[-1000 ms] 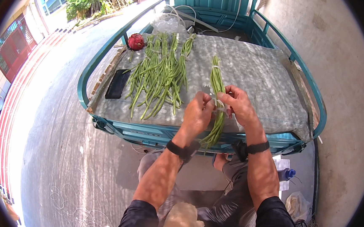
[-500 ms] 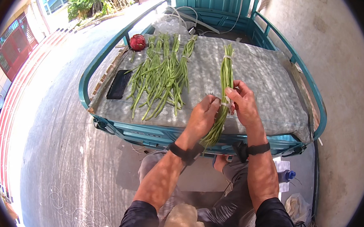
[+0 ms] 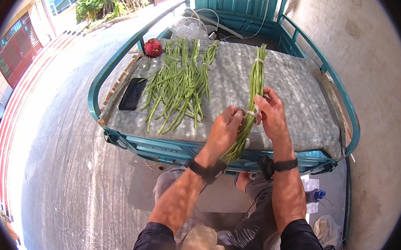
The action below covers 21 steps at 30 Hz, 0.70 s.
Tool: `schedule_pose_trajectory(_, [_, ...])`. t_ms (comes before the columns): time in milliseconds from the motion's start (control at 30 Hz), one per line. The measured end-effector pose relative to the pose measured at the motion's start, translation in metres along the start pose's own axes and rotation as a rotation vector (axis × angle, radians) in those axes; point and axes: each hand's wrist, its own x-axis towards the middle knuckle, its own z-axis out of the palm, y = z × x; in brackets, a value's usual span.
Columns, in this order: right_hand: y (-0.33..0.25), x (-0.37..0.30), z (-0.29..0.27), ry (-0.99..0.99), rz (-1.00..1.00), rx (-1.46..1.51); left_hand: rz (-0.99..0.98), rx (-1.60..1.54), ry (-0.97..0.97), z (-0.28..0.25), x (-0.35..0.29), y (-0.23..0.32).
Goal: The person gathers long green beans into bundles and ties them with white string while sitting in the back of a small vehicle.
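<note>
A bundle of long green beans (image 3: 256,80) lies slantwise near the front of the grey covered cargo bed, its lower ends over the front edge. One white tie (image 3: 259,60) circles its upper part. A second white tie (image 3: 252,114) goes round it lower down, between my hands. My left hand (image 3: 226,128) is closed in a pinch at the left of this lower tie; what sits between its fingertips is mostly hidden. On the other side, my right hand (image 3: 272,113) is closed, thumb and fingers gripping the bundle beside the tie.
Several tied bean bundles (image 3: 179,84) lie to the left, beside a black phone (image 3: 132,93) and a red dragon fruit (image 3: 153,48). A teal rail (image 3: 96,86) borders the bed. Clear plastic (image 3: 187,28) and white tubing lie at the back. Below right stands a blue-capped bottle (image 3: 315,195).
The upper end of the bean bundle has swung a little to the right, so it slants more. Both hands stay at the lower tie, with small finger movements.
</note>
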Motion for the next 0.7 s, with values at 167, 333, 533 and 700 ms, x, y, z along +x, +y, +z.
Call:
schedule_pose_trajectory(167, [-0.001,-0.003,-0.007,-0.004,-0.003,0.020,-0.037,0.026,-0.015,0.005,-0.006,0.014])
schedule_pose_trajectory(333, [-0.009,-0.006,-0.009,-0.024,-0.063,0.050,-0.017,0.041,-0.049,0.008,-0.007,0.011])
schedule_pose_trajectory(533, [-0.020,-0.011,-0.012,0.021,-0.169,-0.122,-0.004,0.178,0.007,0.010,-0.004,0.008])
schedule_pose_trajectory(700, [-0.024,-0.011,-0.017,0.152,-0.310,-0.086,-0.037,0.248,-0.085,0.013,-0.003,0.012])
